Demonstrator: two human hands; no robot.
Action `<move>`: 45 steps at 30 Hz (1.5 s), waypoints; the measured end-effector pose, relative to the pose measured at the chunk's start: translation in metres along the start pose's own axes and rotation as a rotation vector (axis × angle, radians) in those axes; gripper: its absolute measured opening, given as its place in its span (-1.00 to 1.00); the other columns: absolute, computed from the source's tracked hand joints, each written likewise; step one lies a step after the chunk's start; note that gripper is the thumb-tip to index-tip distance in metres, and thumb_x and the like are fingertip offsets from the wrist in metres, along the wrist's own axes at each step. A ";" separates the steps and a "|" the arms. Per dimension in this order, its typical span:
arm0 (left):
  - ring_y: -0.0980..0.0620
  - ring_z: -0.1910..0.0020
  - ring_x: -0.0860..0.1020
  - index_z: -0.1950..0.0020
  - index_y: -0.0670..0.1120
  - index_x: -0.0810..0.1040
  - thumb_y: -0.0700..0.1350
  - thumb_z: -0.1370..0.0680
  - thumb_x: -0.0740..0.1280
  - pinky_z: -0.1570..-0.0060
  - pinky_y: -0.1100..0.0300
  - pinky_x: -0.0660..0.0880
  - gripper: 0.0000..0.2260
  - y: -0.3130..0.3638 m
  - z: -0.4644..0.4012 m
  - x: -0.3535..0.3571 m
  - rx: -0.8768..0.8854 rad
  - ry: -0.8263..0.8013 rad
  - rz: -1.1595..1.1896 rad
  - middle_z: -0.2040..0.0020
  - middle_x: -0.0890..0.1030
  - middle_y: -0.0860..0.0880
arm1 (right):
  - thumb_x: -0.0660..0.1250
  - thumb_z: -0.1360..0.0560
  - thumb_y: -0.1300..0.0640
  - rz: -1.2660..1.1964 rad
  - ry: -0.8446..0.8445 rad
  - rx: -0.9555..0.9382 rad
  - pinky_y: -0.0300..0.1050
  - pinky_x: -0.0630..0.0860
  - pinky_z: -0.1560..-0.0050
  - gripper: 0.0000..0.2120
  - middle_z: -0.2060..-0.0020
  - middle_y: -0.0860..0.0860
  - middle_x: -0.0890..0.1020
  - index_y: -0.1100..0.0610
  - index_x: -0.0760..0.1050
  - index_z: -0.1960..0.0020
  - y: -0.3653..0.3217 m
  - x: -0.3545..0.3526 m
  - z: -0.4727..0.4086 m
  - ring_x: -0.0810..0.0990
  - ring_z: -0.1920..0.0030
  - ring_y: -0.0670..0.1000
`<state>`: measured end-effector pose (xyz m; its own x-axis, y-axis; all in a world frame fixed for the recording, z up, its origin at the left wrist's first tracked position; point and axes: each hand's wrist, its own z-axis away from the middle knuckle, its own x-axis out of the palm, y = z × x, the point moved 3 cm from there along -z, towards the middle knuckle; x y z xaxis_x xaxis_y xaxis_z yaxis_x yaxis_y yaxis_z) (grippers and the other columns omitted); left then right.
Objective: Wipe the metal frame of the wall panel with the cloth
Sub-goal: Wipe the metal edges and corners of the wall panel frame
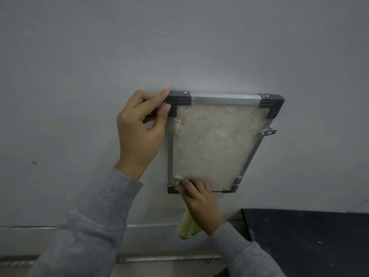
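Observation:
A rectangular wall panel (213,142) with a rough beige face hangs on the grey wall. Its metal frame (223,98) has dark plastic corner pieces and small clips on the right side. My left hand (139,130) pinches the top left corner piece between thumb and fingertips. My right hand (199,200) presses on the bottom rail near the lower left corner, by a small metal clip. It holds a pale yellow-green cloth (186,226), which hangs down under the palm. Most of the cloth is hidden by the hand.
A metal ledge or rail (169,257) runs along the wall below the panel. A dark flat surface (307,240) lies at the lower right. Bare grey wall (179,47) surrounds the panel.

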<state>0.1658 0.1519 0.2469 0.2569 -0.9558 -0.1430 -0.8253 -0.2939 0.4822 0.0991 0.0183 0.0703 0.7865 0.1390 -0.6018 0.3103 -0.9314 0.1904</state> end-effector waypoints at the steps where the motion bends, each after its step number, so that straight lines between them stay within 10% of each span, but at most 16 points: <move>1: 0.29 0.13 0.46 -0.25 -0.24 0.53 -0.31 -0.54 0.35 0.13 0.41 0.53 -0.73 0.000 0.000 0.000 -0.004 0.006 -0.004 0.11 0.48 -0.02 | 0.11 -0.64 0.21 -0.002 -0.027 -0.022 -0.11 0.50 0.15 -0.65 0.14 0.06 0.68 0.18 0.68 0.06 -0.001 0.003 0.006 0.56 0.12 0.06; 7: 0.30 0.16 0.46 -0.24 -0.24 0.53 -0.31 -0.54 0.35 0.14 0.47 0.49 -0.73 0.003 0.002 0.000 0.002 0.010 -0.018 0.12 0.48 -0.03 | 0.14 -0.62 0.21 -0.079 -0.077 -0.030 -0.13 0.57 0.23 -0.67 0.20 0.06 0.68 0.21 0.68 0.10 -0.001 -0.004 0.014 0.57 0.19 0.08; 11: 0.15 0.15 0.48 -0.24 -0.24 0.54 -0.31 -0.54 0.35 0.12 0.45 0.51 -0.74 0.004 0.001 -0.001 0.011 0.002 -0.023 0.12 0.48 -0.04 | 0.21 -0.62 0.22 -0.131 0.205 0.094 -0.05 0.54 0.04 -0.76 -0.06 0.14 0.57 0.27 0.55 -0.20 0.017 -0.043 -0.030 0.45 0.03 0.11; 17: 0.15 0.15 0.48 -0.24 -0.23 0.54 -0.32 -0.54 0.35 0.13 0.44 0.52 -0.73 0.005 0.002 0.000 0.002 0.013 -0.029 0.13 0.49 -0.05 | 0.27 -0.57 0.29 -0.022 0.490 0.225 -0.16 0.41 -0.02 -0.78 0.10 0.22 0.63 0.33 0.55 -0.17 0.057 -0.092 -0.109 0.43 0.06 0.09; 26: 0.11 0.16 0.49 -0.25 -0.25 0.53 -0.32 -0.54 0.34 0.16 0.39 0.54 -0.73 0.001 0.001 0.001 0.026 0.015 -0.023 0.12 0.48 -0.05 | 0.44 -0.46 0.28 -0.080 0.151 0.054 0.01 0.56 0.19 -0.77 0.12 0.14 0.68 0.27 0.62 -0.11 0.029 -0.022 -0.025 0.57 0.14 0.15; 32: 0.12 0.16 0.48 -0.25 -0.26 0.53 -0.31 -0.55 0.34 0.14 0.44 0.51 -0.73 0.000 0.004 0.001 0.030 0.020 -0.039 0.12 0.48 -0.06 | 0.08 -0.66 0.20 -0.061 -0.034 -0.075 -0.12 0.58 0.23 -0.63 0.17 0.08 0.69 0.21 0.68 0.01 0.023 0.000 0.021 0.43 0.10 0.06; 36: 0.21 0.19 0.45 -0.25 -0.27 0.52 -0.32 -0.55 0.34 0.13 0.48 0.48 -0.73 0.000 0.004 0.000 0.028 0.023 -0.033 0.13 0.47 -0.06 | 0.18 -0.62 0.23 -0.086 -0.032 -0.097 -0.07 0.59 0.22 -0.73 0.13 0.09 0.69 0.22 0.66 -0.03 0.026 -0.011 0.017 0.50 0.12 0.08; 45: 0.20 0.18 0.44 -0.25 -0.27 0.52 -0.33 -0.55 0.34 0.15 0.47 0.48 -0.73 0.001 0.003 0.001 0.030 0.015 -0.037 0.14 0.47 -0.07 | 0.34 -0.55 0.32 0.029 0.514 0.182 -0.24 0.34 -0.02 -0.77 0.03 0.10 0.51 0.30 0.53 -0.20 0.076 -0.105 -0.087 0.43 0.09 0.07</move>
<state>0.1634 0.1505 0.2444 0.2947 -0.9441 -0.1475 -0.8299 -0.3295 0.4503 0.0869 -0.0373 0.2153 0.9672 0.2165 -0.1326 0.2230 -0.9741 0.0363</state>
